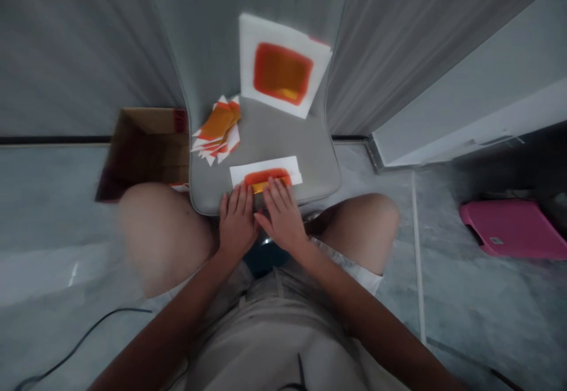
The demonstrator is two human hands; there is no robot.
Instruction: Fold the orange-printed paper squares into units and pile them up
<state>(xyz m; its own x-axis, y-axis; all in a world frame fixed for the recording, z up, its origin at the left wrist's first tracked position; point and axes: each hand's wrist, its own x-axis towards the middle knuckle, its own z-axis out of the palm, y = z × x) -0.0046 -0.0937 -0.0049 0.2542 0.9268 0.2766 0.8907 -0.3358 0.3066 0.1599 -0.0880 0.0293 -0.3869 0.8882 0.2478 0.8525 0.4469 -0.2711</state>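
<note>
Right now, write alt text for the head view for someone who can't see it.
A person's left hand and right hand rest on a white-and-orange paper near the front of a grey chair seat; beyond are a fanned paper pile and a larger sheet.

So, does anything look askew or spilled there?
Slightly: the orange-and-white pile on the left of the grey seat is fanned out unevenly, and the white-bordered sheets toward the back sit crooked. No spill shows; blur could hide fine damage.

Both hands point(283, 217) on orange-patterned paper point(266, 174), fanned pieces point(220, 125), larger sheet point(283, 69), grey seat point(270, 134) beneath
</note>
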